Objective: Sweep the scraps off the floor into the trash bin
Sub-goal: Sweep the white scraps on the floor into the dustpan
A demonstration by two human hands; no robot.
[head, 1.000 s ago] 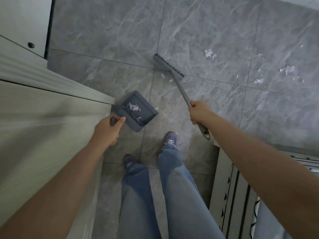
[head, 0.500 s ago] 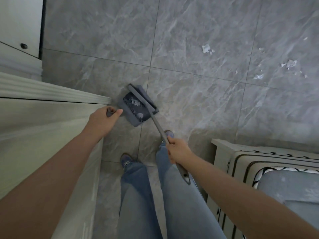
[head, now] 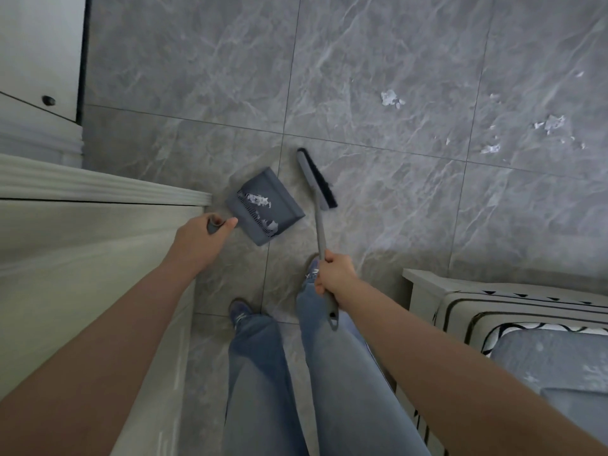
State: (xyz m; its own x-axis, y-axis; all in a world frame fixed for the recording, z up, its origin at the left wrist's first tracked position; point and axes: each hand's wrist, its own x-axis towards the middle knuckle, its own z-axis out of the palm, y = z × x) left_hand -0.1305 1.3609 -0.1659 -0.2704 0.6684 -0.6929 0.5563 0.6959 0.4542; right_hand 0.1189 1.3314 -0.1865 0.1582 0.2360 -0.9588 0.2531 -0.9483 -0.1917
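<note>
Head view, looking down: left hand [head: 197,240] curled round dustpan handle [head: 214,225], most of handle hidden in the fist. Dustpan [head: 266,205] flat on grey tile floor [head: 378,199], white scraps [head: 261,200] lying inside by the comb edge. Right hand [head: 334,279] gripping broom [head: 317,205] mid-shaft, fingers wrapped tight, shaft end poking out below wrist. Brush head just beside pan's open lip, apart from it; contact w/ floor hard to tell. More loose scraps [head: 391,98] well apart, upper right. Trash bin not in frame. Cabinet [head: 82,225] at left, cut off by frame edge.
</note>
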